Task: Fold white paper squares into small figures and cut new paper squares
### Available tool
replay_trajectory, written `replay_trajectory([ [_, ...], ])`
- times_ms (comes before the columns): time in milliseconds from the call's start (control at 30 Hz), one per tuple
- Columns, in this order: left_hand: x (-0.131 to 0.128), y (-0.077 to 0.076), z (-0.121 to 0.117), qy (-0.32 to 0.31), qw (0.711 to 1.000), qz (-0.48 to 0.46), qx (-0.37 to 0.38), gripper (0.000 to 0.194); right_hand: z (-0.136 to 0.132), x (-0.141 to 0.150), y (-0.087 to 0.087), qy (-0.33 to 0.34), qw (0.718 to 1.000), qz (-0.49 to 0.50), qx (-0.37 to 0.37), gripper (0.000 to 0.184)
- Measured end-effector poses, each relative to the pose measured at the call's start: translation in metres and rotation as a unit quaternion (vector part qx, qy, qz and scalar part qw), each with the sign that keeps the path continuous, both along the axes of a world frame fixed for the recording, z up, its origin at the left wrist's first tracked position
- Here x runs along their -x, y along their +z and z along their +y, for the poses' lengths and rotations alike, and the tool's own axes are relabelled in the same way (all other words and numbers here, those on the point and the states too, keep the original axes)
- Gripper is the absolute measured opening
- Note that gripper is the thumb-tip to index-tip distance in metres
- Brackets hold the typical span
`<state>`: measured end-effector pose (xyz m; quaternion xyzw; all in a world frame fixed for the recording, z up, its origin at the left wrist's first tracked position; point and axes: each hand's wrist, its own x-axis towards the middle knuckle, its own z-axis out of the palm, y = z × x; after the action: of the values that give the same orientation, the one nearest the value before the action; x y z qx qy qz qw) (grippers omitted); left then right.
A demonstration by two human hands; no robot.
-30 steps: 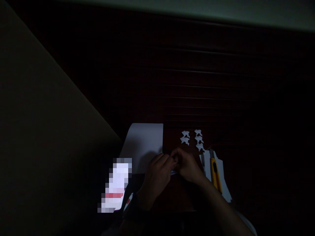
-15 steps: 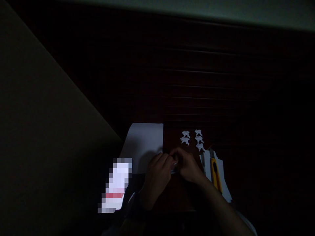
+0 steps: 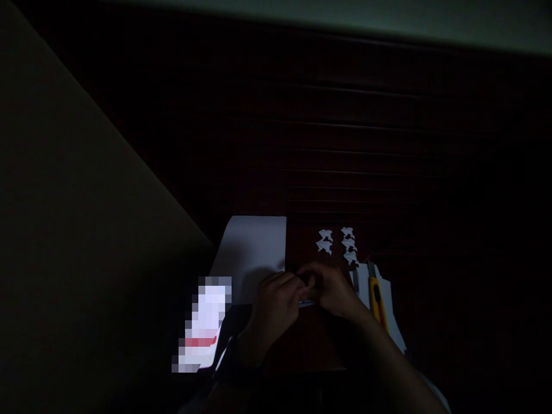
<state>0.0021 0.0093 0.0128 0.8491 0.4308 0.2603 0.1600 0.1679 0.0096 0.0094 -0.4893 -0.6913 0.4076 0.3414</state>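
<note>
Very dark scene. Backdrop is a dark panel with horizontal grooves (image 3: pixel 345 149); pale wall (image 3: pixel 64 190) slants down on the left. Worktop (image 3: pixel 306 339) is dark reddish-brown, bare strip visible below the hands.

White paper sheet (image 3: pixel 254 247) lies flat, upper left on the worktop, hand shadow across it. Paper stack (image 3: pixel 394 316) on the right, edges misaligned. Lit phone (image 3: pixel 204 328) near left, tilted, screen pixelated, brightest thing in view.

Left hand (image 3: pixel 278 299) overlaps the sheet's lower right corner, back of hand up, fingers curled and bunched. Right hand (image 3: pixel 332 290) comes in from lower right, thumb and index bent inward, meeting the left fingertips. Both sets of fingers closed on a small paper piece; exact grip hidden.

Yellow utility knife (image 3: pixel 378 307) lies lengthwise on the stack, blade end away from the person. Slim grey item (image 3: pixel 356 279) just left of it; too dark to ID.

Five folded paper figures (image 3: pixel 349 244) beyond the right hand: two in the left column, three in the right.

Small paper piece (image 3: pixel 307 303): low between the hands, only a pale edge showing.
</note>
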Motion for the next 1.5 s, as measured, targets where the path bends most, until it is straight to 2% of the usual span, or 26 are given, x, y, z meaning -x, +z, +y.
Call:
replay_trajectory([
  [100, 0.000, -0.003, -0.001, -0.006, 1.000, 0.019, -0.012, 0.017, 0.000, 0.001, 0.000, 0.019, 1.000, -0.020, -0.013, 0.043],
  [267, -0.002, -0.004, -0.004, 0.005, 1.000, 0.012, -0.005, 0.017, 0.001, 0.003, -0.004, 0.009, 0.999, -0.034, -0.036, 0.045],
  [333, -0.002, -0.002, -0.003, 0.025, 0.999, -0.016, 0.013, 0.019, 0.003, 0.002, -0.006, -0.001, 1.000, 0.002, -0.017, 0.042],
  [400, 0.000, 0.001, 0.001, 0.081, 0.993, -0.073, 0.049, 0.019, 0.007, 0.000, -0.006, -0.013, 0.997, 0.071, 0.014, 0.041],
  [467, 0.002, 0.004, 0.006, 0.166, 0.969, -0.151, 0.104, 0.017, 0.010, -0.001, -0.005, -0.030, 0.986, 0.160, 0.036, 0.048],
  [567, 0.004, 0.005, 0.015, 0.261, 0.901, -0.277, 0.211, 0.024, 0.011, 0.001, -0.001, -0.056, 0.964, 0.254, 0.048, 0.056],
  [667, 0.003, 0.004, 0.019, 0.260, 0.827, -0.394, 0.305, 0.030, 0.009, 0.008, -0.001, -0.071, 0.964, 0.253, 0.042, 0.048],
  [700, 0.001, 0.004, 0.020, 0.249, 0.809, -0.421, 0.325, 0.031, 0.009, 0.010, -0.002, -0.081, 0.966, 0.243, 0.034, 0.044],
  [767, -0.001, 0.004, 0.019, 0.223, 0.792, -0.445, 0.352, 0.030, 0.008, 0.011, -0.006, -0.108, 0.969, 0.221, 0.024, 0.040],
  [833, -0.002, 0.007, 0.017, 0.193, 0.794, -0.440, 0.372, 0.029, 0.008, 0.009, -0.010, -0.122, 0.971, 0.204, 0.034, 0.041],
  [933, -0.001, 0.012, 0.015, 0.163, 0.814, -0.401, 0.388, 0.027, 0.007, 0.005, -0.010, -0.103, 0.975, 0.190, 0.056, 0.046],
  [1067, 0.003, 0.015, 0.015, 0.208, 0.830, -0.370, 0.362, 0.027, 0.005, 0.004, 0.002, -0.073, 0.984, 0.161, 0.008, 0.039],
  [1233, 0.007, 0.016, 0.015, 0.227, 0.825, -0.379, 0.353, 0.029, 0.002, 0.006, 0.009, 0.012, 0.991, 0.130, -0.035, 0.035],
  [1500, 0.008, 0.013, 0.014, 0.223, 0.797, -0.414, 0.379, 0.033, 0.003, 0.001, 0.006, 0.025, 0.991, 0.132, 0.004, 0.038],
])
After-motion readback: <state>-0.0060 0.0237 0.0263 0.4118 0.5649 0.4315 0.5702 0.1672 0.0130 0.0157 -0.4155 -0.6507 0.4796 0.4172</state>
